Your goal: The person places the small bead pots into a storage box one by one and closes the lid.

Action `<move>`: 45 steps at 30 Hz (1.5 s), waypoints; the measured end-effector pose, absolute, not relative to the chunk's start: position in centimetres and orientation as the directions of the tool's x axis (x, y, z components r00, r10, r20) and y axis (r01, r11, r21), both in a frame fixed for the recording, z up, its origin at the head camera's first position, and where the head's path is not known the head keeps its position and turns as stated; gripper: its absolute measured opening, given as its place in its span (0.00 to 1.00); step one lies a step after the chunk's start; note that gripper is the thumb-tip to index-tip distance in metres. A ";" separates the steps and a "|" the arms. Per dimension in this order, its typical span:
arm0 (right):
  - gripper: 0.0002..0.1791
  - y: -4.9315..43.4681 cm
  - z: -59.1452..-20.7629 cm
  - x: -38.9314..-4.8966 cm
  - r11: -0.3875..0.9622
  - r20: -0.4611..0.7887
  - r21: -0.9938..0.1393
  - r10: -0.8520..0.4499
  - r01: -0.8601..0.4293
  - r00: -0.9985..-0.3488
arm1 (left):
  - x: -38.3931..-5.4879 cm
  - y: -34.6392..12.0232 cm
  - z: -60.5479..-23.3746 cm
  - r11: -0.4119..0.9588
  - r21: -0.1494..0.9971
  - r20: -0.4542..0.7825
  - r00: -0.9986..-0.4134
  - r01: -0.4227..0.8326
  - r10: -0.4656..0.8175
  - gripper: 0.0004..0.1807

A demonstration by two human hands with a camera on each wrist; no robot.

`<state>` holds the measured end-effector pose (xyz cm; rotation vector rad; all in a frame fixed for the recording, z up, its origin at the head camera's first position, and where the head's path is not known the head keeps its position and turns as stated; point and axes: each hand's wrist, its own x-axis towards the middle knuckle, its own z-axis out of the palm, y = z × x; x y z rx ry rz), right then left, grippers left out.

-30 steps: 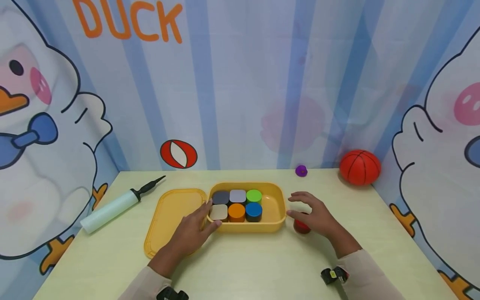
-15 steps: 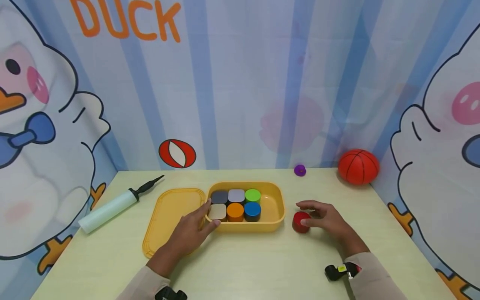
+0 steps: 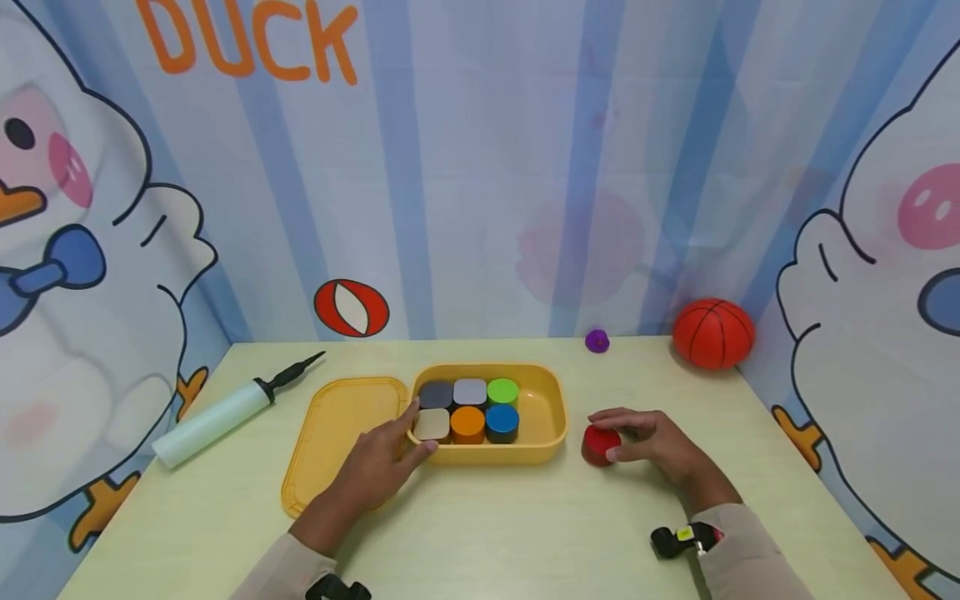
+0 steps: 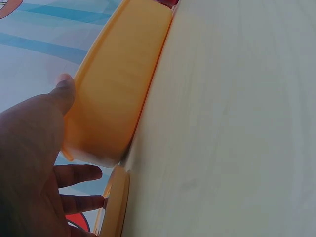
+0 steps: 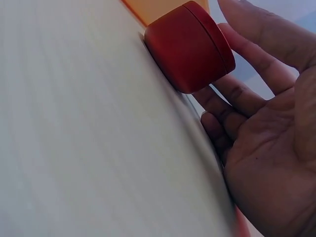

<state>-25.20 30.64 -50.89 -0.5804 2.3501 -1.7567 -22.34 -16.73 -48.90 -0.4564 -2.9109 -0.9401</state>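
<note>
A red round lidded pot point(image 3: 599, 447) stands on the table right of a yellow box point(image 3: 480, 455). My right hand point(image 3: 660, 446) is around its right and far sides, thumb by the lid edge. In the right wrist view, fingers point(image 5: 242, 96) reach behind the pot, and the thumb shows a gap from its lid. Whether the fingers touch it, I cannot tell. My left hand point(image 3: 375, 467) rests against the box's left end with straight fingers, partly over the yellow lid point(image 3: 330, 433). Inside the box sit several pots, among them an orange pot point(image 3: 468, 424) and a blue pot point(image 3: 502, 422).
A pale green hand pump point(image 3: 213, 423) with a black nozzle lies at the left. Toward the back right are a red basketball point(image 3: 713, 333) and a small purple object point(image 3: 597, 341). A striped curtain point(image 3: 480, 183) with duck pictures hangs behind the table.
Over the past second my right hand drew back to the right from beside the box and lowered around the red pot. The left hand and the box stay where they were.
</note>
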 end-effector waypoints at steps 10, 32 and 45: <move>0.30 30.6 -50.8 -25.4 0.271 0.087 -0.940 -0.402 -0.209 -0.911 | -22.3 -16.9 -48.8 0.777 0.557 0.138 -0.955 0.294 0.262 0.47; 0.28 30.0 -50.4 -25.4 0.357 0.032 -0.921 -0.332 -0.157 -0.943 | -22.5 -17.0 -48.4 0.777 0.560 0.126 -0.957 0.286 0.262 0.48; 0.27 29.5 -50.5 -24.8 0.325 0.048 -0.940 -0.187 -0.108 -0.981 | -22.2 -16.9 -48.8 0.765 0.580 0.114 -0.958 0.281 0.265 0.47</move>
